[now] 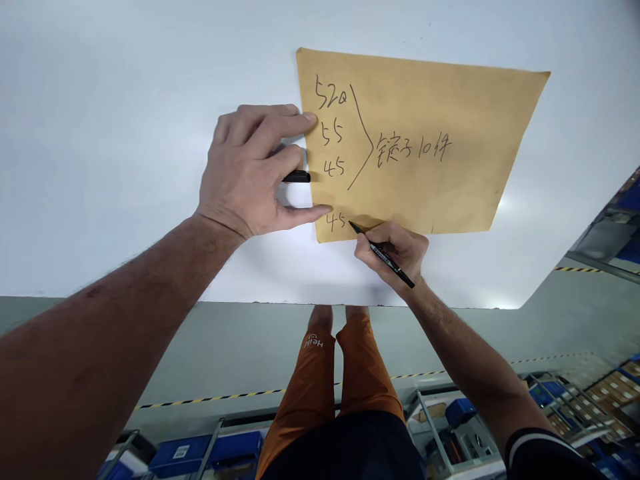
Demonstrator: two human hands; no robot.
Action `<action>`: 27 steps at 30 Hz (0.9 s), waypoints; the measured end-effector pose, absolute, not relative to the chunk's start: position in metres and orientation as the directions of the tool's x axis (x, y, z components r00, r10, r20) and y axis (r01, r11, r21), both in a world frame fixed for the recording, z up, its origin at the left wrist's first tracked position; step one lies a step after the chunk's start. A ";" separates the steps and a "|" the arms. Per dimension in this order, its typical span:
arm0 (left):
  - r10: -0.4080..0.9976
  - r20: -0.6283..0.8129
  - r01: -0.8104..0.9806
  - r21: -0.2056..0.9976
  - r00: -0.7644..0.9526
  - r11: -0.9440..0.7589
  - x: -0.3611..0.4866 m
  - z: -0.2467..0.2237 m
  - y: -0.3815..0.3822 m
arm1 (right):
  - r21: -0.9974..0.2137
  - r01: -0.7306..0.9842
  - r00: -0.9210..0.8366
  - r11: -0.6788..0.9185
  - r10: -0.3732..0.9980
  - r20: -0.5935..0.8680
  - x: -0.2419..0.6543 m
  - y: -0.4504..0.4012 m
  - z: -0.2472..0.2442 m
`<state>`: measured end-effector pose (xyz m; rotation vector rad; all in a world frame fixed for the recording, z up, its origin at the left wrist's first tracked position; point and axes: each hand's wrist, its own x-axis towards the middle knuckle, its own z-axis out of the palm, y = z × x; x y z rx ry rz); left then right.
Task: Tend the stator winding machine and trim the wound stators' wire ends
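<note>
A brown kraft paper sheet (450, 193) lies on the white table, with handwritten numbers and characters in black. My right hand (400, 250) grips a black marker pen (385, 257), its tip touching the sheet just right of the lower "45". At the sheet's left edge, my left hand (255, 167) presses down with a fingertip and the thumb, fingers partly spread. A black pen cap (298, 176) sticks out from under its curled fingers; the cap's other end is hidden.
The white table (125, 133) ends at a straight front edge close to my legs. Blue bins (180, 455) sit on metal racks behind me, and more shelving (610, 227) stands to the right. Yellow-black tape (215, 398) runs along the floor.
</note>
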<state>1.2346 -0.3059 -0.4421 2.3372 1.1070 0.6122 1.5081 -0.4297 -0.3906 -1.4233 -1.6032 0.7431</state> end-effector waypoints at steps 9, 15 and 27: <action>0.820 0.104 0.588 0.647 0.563 -0.486 1.231 -0.440 -0.307 | -0.840 0.539 0.184 0.058 0.966 0.184 1.518 -0.435 -0.393; 0.820 0.118 0.587 0.641 0.560 -0.494 1.232 -0.441 -0.306 | -0.904 0.419 0.214 0.083 0.959 0.187 1.532 -0.438 -0.390; 0.823 0.130 0.589 0.638 0.553 -0.496 1.230 -0.442 -0.306 | -0.899 0.436 0.199 0.044 0.969 0.144 1.534 -0.433 -0.390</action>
